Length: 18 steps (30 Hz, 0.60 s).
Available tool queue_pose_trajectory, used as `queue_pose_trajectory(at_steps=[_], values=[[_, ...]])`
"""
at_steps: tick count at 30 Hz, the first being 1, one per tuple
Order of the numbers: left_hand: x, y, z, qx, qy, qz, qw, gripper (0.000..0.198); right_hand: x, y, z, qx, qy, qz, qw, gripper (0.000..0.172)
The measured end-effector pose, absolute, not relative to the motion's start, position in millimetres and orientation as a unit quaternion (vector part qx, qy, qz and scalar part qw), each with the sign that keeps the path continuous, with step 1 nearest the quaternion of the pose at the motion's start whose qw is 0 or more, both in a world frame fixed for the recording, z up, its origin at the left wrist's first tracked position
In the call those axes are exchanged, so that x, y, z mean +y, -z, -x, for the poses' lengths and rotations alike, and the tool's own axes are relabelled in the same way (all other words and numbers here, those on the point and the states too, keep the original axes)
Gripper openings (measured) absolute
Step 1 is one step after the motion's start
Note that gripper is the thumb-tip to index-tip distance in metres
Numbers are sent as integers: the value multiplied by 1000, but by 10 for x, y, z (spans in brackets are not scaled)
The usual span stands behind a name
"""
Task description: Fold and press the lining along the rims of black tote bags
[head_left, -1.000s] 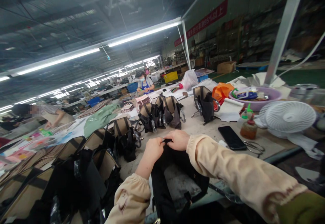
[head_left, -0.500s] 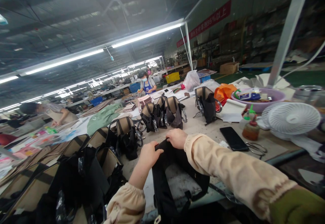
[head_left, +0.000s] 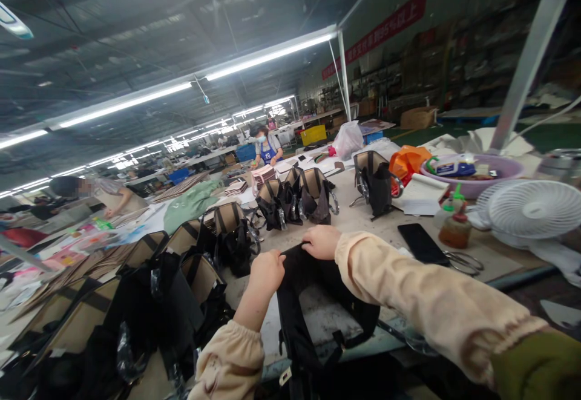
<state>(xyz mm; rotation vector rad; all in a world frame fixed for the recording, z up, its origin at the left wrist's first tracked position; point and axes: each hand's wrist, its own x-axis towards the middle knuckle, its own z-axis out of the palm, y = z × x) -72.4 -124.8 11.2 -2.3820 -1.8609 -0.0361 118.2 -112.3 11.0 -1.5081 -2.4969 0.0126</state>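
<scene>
A black fabric bag piece (head_left: 295, 321), shaped like an open loop, lies over the near edge of the worktable (head_left: 363, 236). My left hand (head_left: 267, 270) pinches its far left corner between thumb and fingers. On the same far edge, a little to the right, my right hand (head_left: 321, 241) grips the fabric with fingers curled over it. The edge stretches between both hands. Lower down, the piece hangs toward me, with a small metal buckle (head_left: 285, 377) at its bottom left. Both forearms wear beige sleeve covers.
Black bags with tan panels (head_left: 136, 303) crowd the left; several more (head_left: 313, 191) stand ahead. On the right are a phone (head_left: 422, 244), scissors (head_left: 463, 262), a bottle of amber liquid (head_left: 455, 230), a white fan (head_left: 531, 209) and a purple basin (head_left: 481, 188). Two co-workers (head_left: 267, 149) are farther off.
The view has shifted slightly, so the scene sits a little farther right. Both hands keep hold of the black fabric edge; my left fingers look more closed around it.
</scene>
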Motion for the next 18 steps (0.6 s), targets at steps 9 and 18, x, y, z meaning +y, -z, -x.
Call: queue_pose_trajectory(at_steps=[9, 18], values=[[-1268, -123, 671, -609, -3, 790, 63, 33, -1070, -171, -898, -881, -7, 467, 72, 49], [-1216, -124, 793, -577, -29, 815, 42, 33, -921, -65, -802, -891, -13, 452, 47, 36]])
